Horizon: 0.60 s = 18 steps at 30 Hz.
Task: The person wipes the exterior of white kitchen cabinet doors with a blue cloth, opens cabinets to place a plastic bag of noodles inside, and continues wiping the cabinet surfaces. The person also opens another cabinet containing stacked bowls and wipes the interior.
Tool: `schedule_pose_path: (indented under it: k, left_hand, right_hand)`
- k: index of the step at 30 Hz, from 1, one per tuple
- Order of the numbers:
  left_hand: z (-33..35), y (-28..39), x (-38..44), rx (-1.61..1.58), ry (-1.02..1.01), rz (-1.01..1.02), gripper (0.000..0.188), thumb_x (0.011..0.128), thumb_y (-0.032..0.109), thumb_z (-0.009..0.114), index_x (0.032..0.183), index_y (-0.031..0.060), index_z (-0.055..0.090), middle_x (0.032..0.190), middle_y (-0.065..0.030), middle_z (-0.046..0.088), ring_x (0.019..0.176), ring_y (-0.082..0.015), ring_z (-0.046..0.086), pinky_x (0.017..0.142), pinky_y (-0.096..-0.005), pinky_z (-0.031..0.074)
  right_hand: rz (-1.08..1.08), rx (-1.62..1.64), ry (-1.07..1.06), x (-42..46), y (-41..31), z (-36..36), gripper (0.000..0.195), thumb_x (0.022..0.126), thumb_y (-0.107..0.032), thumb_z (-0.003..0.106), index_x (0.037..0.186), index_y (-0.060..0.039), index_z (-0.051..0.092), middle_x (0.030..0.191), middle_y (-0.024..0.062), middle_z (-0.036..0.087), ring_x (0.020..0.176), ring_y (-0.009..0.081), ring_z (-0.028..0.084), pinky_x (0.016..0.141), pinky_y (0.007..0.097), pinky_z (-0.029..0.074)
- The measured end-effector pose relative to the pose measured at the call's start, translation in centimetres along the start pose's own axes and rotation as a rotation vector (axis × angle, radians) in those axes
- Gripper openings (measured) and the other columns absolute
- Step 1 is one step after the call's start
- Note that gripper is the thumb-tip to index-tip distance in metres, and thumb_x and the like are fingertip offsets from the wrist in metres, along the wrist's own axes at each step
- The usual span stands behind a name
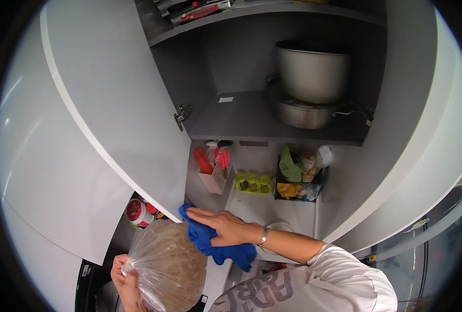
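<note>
My left hand (127,279) grips the gathered neck of a clear plastic bag (174,261) with light brown contents that I cannot make out. My right hand (229,228), with a metal band at the wrist, holds a blue cloth (235,253). The cloth is bunched under the palm, and its upper end is at the lower corner of the open left cabinet door (137,128). The bag hangs just left of the cloth. Above, an open cabinet shelf (231,121) holds a deep metal pot (313,72) on top of a lower, handled metal pan (305,113).
The right cabinet door (402,117) stands open too. Below the cabinet are a pink utensil holder (213,179), a green egg holder (253,184) and a black rack (299,193) of packets. A red-and-white tub (136,212) stands behind the left door's edge.
</note>
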<state>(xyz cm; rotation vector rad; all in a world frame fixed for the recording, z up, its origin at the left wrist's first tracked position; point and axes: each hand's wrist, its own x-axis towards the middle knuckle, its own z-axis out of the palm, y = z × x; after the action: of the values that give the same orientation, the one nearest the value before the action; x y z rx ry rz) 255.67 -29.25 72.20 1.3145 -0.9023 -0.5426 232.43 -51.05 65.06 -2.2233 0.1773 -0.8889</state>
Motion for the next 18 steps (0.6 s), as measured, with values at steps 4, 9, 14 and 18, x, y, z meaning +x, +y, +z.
schedule_pose_path:
  k: [4, 9, 14, 18]
  left_hand:
    - [-0.1, 0.4, -0.6, -0.068, 0.032, 0.032, 0.021, 0.073, 0.007, 0.057, 0.093, 0.0012, 0.054, 0.08, -0.0003, 0.057, 0.069, -0.0052, 0.049, 0.067, -0.0191, 0.041]
    - [2.2, 1.9, 0.6, -0.21, 0.005, 0.084, 0.023, 0.075, 0.007, 0.056, 0.097, 0.0, 0.052, 0.084, -0.0029, 0.06, 0.073, -0.0069, 0.054, 0.069, -0.0193, 0.044]
    - [6.0, 4.1, 2.1, -0.313, -0.018, 0.127, 0.021, 0.079, 0.008, 0.054, 0.099, 0.0009, 0.051, 0.088, -0.0046, 0.06, 0.077, -0.0091, 0.057, 0.072, -0.0218, 0.047]
    - [11.1, 7.2, 4.9, -0.394, -0.058, 0.163, 0.028, 0.084, 0.01, 0.052, 0.11, 0.0002, 0.054, 0.098, -0.0063, 0.061, 0.089, -0.0136, 0.059, 0.081, -0.0273, 0.049]
  right_hand:
    - [-0.018, 0.023, 0.025, 1.2, 0.9, 0.7, 0.085, 0.072, -0.008, 0.064, 0.149, -0.0059, 0.029, 0.153, 0.0182, 0.033, 0.135, 0.032, 0.042, 0.101, 0.0351, 0.044]
    - [-0.006, -0.003, 0.118, 1.0, 1.5, -1.1, 0.083, 0.072, -0.008, 0.064, 0.148, -0.0039, 0.031, 0.151, 0.0212, 0.034, 0.135, 0.0354, 0.041, 0.107, 0.0342, 0.038]
    - [0.15, 0.064, 0.267, -1.9, 2.2, -3.4, 0.075, 0.074, -0.012, 0.069, 0.142, 0.001, 0.041, 0.143, 0.0203, 0.047, 0.131, 0.0288, 0.048, 0.106, 0.0345, 0.039]
    - [0.357, 0.089, 0.33, -6.6, 3.2, -5.3, 0.072, 0.076, -0.012, 0.07, 0.14, 0.002, 0.042, 0.136, 0.0194, 0.054, 0.123, 0.0241, 0.055, 0.101, 0.0322, 0.042]
